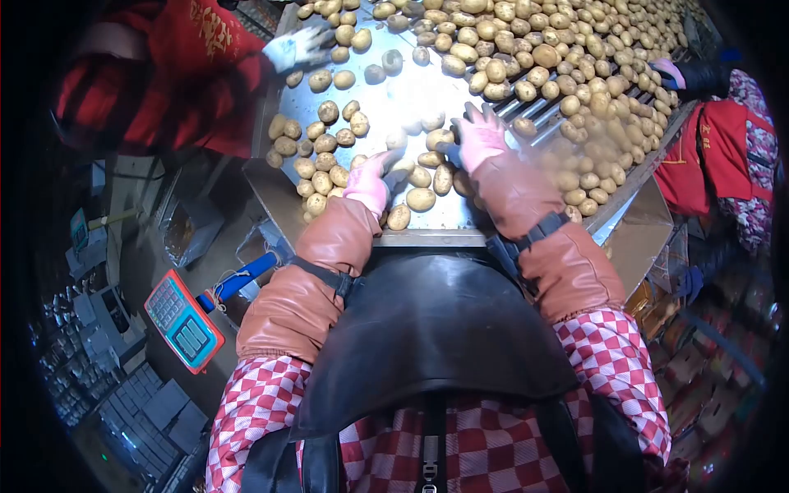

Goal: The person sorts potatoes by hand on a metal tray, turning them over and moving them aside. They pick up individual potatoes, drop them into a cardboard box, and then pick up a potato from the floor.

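Both my hands wear pink gloves with dark fingers, over a metal sorting table [448, 239] with many potatoes [421, 199]. My left hand [371, 181] is at the near left part of the table, beside a cluster of potatoes, fingers apart and pointing inward; no potato shows in its grip. My right hand [477, 140] lies a little farther forward and to the right, fingers spread, next to a few potatoes near its thumb. Between the two hands several potatoes rest on the metal. Glare whitens the surface ahead of them.
Slatted metal bars [514, 105] run under the potato heap [575, 57] at the right. A co-worker's white-gloved hand [300, 48] reaches in from the left; another co-worker's pink-gloved hand [670, 74] touches the right side. A scale display [185, 320] stands at lower left.
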Action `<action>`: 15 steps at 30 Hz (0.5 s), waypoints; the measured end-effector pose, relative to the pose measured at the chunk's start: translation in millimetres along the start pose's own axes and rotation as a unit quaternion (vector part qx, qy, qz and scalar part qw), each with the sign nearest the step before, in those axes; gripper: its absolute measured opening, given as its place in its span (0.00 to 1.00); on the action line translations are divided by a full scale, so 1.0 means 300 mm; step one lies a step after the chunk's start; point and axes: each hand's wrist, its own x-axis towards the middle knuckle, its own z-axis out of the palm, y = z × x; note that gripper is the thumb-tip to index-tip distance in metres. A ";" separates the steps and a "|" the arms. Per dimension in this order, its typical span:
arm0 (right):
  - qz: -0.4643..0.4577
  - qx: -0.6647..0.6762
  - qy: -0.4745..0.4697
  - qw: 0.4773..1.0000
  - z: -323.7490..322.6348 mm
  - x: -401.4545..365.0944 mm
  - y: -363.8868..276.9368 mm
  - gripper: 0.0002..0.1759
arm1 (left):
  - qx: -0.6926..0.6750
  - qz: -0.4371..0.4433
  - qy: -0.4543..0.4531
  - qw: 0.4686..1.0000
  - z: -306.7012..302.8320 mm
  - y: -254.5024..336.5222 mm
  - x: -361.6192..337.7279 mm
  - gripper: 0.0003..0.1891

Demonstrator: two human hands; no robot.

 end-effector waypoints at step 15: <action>0.064 0.504 0.083 0.857 -0.127 -0.203 0.044 0.27 | 0.150 0.162 0.015 0.975 0.011 -0.101 -0.015 0.25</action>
